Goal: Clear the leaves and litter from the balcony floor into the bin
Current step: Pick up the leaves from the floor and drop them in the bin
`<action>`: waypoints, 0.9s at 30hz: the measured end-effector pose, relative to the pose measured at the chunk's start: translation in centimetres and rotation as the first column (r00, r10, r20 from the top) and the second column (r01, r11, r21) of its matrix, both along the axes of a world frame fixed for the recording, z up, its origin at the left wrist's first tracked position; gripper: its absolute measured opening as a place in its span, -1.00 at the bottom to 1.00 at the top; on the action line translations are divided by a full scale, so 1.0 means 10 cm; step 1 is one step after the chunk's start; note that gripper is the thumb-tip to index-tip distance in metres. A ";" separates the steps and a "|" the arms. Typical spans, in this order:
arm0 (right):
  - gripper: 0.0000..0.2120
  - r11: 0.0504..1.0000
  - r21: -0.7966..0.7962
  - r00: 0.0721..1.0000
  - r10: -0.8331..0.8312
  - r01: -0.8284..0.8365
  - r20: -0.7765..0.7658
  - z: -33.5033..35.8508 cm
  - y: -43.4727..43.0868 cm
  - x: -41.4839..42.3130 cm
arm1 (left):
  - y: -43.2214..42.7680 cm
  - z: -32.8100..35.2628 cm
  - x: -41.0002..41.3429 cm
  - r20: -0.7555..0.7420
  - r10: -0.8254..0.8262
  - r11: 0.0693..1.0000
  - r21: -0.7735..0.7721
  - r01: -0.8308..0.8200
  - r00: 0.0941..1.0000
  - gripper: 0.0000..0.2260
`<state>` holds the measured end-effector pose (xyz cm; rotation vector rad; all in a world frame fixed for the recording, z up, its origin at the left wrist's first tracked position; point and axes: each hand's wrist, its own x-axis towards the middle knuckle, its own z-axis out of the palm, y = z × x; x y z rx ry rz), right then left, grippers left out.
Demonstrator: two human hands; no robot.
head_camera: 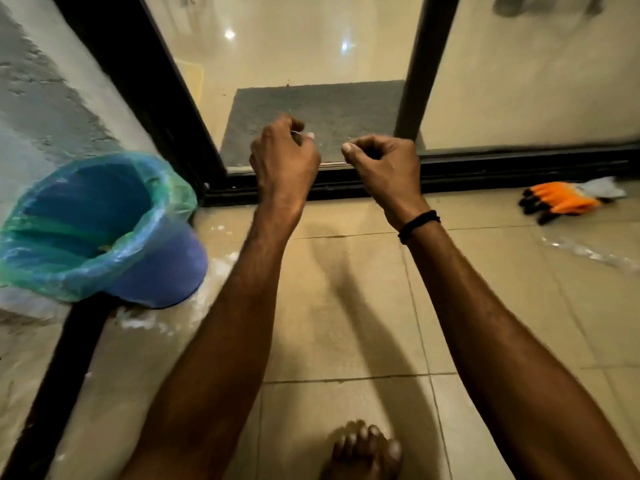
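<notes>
Blue bin point(162, 271): stood at the left on the balcony floor, lined with a green-blue plastic bag point(86, 216) folded over its rim; its mouth was open and tilted toward the camera, and something small and yellowish lay inside, too blurred to identify.
Left hand point(282, 157): was raised in front of the door sill, fingers curled in with the thumb tip meeting the forefinger; the grip was together, and a small pale speck showed at the fingertips, though I could not tell whether anything was pinched there.
Right hand point(384, 168): was held just beside the left but apart from it, likewise curled into a loose fist with the thumb pressed to the fingers; nothing could be seen in it. A black band point(418, 225) circled that wrist.
Balcony floor point(346, 306): beige tiles, with the shadows of both arms falling across them; crumpled clear plastic point(588, 252) lay at the right and more beside the bin's base.
Gloves point(568, 199): orange and black, lay on the tiles at the right near the door track.
Sliding door point(415, 74): dark frame, with a grey mat point(318, 112) visible behind the glass.
Foot point(363, 452): bare, at the bottom edge.
</notes>
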<state>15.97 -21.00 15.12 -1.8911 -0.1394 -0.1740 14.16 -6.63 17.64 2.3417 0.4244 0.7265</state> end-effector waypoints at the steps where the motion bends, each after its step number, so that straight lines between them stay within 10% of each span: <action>1: -0.84 1.000 -0.012 1.000 -0.028 0.028 -0.008 -0.04 -0.18 -0.03 | -0.13 -0.07 0.02 -0.057 -0.060 0.998 0.006 0.061 0.997 -0.78; 11: -0.82 0.994 -0.058 0.966 -0.102 0.090 -0.238 -1.07 -0.49 -0.55 | 0.43 -1.32 -0.56 -0.522 -0.122 0.993 -0.068 0.101 0.844 -0.87; 19: -0.83 0.980 -0.175 0.944 0.036 -0.097 -0.327 -1.66 0.32 -0.76 | 1.33 -1.94 -1.64 -0.483 0.083 0.972 -0.153 -0.177 0.872 -0.81; 27: -0.77 0.956 -0.233 0.911 -0.249 0.177 -0.329 -2.02 0.52 -0.82 | 1.27 -2.24 -1.92 -0.453 0.033 0.989 -0.114 -0.095 0.891 -0.72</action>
